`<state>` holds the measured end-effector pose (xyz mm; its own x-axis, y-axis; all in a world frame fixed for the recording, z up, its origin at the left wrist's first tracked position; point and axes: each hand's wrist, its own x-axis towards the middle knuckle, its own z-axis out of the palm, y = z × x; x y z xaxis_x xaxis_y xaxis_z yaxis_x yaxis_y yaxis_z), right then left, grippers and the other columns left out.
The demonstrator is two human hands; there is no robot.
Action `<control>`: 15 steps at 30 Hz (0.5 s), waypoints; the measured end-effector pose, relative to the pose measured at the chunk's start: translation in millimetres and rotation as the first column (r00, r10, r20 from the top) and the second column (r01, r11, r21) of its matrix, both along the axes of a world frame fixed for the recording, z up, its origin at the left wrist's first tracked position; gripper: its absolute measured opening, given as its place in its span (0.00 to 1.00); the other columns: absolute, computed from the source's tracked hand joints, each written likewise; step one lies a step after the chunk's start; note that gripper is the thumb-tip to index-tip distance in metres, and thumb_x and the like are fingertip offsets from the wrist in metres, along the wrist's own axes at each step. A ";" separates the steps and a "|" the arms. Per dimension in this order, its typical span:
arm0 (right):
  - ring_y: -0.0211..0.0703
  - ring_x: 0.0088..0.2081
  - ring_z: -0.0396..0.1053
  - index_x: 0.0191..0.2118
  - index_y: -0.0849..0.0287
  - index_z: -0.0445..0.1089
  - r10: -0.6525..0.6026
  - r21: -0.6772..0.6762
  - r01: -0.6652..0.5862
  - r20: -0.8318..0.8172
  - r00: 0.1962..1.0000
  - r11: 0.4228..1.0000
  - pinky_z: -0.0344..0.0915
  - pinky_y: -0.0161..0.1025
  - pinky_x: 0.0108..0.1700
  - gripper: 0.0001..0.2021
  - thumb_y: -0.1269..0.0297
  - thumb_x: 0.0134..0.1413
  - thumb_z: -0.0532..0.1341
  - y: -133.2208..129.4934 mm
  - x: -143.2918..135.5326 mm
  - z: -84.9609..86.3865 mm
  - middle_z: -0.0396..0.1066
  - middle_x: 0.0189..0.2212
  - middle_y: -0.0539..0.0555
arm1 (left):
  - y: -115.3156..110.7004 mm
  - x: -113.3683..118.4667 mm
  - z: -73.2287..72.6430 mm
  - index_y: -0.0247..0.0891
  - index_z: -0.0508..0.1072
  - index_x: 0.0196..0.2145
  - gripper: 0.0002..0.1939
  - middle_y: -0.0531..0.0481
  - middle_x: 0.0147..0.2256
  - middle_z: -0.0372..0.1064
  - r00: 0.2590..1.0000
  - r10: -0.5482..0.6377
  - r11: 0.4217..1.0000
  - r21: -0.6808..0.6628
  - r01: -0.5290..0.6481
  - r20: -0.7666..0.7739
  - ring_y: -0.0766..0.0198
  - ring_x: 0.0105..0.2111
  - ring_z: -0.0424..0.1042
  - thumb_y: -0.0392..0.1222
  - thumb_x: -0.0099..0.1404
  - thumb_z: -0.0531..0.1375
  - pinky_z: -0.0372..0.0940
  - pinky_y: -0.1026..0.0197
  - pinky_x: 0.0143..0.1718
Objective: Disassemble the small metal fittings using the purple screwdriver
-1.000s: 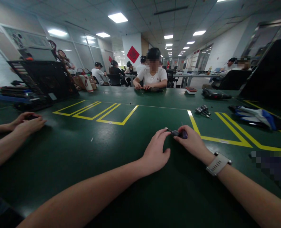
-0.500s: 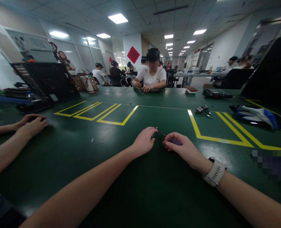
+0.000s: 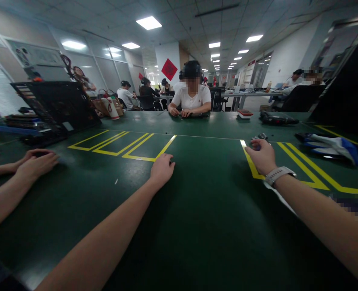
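Observation:
My left hand (image 3: 162, 171) is over the green table (image 3: 197, 226), beside the right end of the left yellow tape outlines (image 3: 141, 158). Its fingers are curled in, with a small dark bit at the fingertips too small to name. My right hand (image 3: 261, 155), with a pale watch on the wrist, is over the right taped outline (image 3: 315, 186), just in front of small metal parts (image 3: 261, 136). Its fingers are curled round something mostly hidden; a spot of purple-blue shows between them.
Another person's hands (image 3: 38, 161) rest at the left. A person in white (image 3: 191, 99) sits across the table. Blue-and-white gloves (image 3: 333, 147), a black tool (image 3: 278, 118) and a red-and-white box (image 3: 244, 114) lie at the right. A black case (image 3: 57, 105) stands back left.
My hands have moved apart: the left went left and slightly up, the right went right and forward to the metal parts. The purple-handled screwdriver in my right hand is now mostly hidden.

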<state>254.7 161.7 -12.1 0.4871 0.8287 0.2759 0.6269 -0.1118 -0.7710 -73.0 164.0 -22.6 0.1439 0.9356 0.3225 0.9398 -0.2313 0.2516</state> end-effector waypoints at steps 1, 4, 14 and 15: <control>0.47 0.46 0.68 0.51 0.59 0.64 -0.053 -0.009 0.054 0.054 0.997 0.999 0.66 0.51 0.45 0.16 0.61 0.58 0.58 8.3 10.9 1.2 0.65 0.50 0.57 | 0.7 -0.2 -1.1 0.31 0.69 0.47 0.15 0.39 0.47 0.66 1.000 0.005 1.000 0.006 -0.005 -0.004 0.53 0.49 0.65 0.36 0.63 0.54 0.61 0.52 0.52; 0.48 0.48 0.67 0.51 0.59 0.64 -0.129 -0.059 0.143 0.192 0.973 0.988 0.65 0.50 0.47 0.16 0.62 0.58 0.59 28.7 37.9 6.3 0.64 0.52 0.58 | 0.5 2.6 -4.5 0.34 0.71 0.45 0.13 0.41 0.48 0.65 0.999 -0.025 1.000 0.011 0.026 -0.022 0.54 0.51 0.64 0.36 0.63 0.54 0.59 0.53 0.54; 0.48 0.47 0.67 0.51 0.61 0.64 -0.244 -0.274 0.361 0.382 0.892 0.891 0.65 0.49 0.46 0.17 0.61 0.58 0.59 97.7 85.1 12.4 0.65 0.51 0.60 | -0.7 3.7 -6.9 0.35 0.72 0.43 0.13 0.41 0.49 0.64 0.999 -0.034 0.999 0.009 0.034 -0.010 0.53 0.52 0.63 0.38 0.63 0.53 0.60 0.51 0.53; 0.48 0.46 0.68 0.51 0.62 0.65 -0.238 -0.281 0.362 0.393 0.888 0.889 0.66 0.49 0.46 0.17 0.61 0.58 0.59 104.4 86.8 11.7 0.65 0.50 0.60 | -1.0 3.5 -6.8 0.34 0.72 0.43 0.12 0.41 0.49 0.64 0.999 -0.035 0.999 0.009 0.035 -0.011 0.53 0.51 0.63 0.38 0.63 0.53 0.60 0.51 0.53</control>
<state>341.5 266.1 -0.5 0.6547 0.7289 0.2004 0.7344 -0.5505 -0.3970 -69.4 163.1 -29.4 0.1800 0.9269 0.3292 0.9337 -0.2663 0.2392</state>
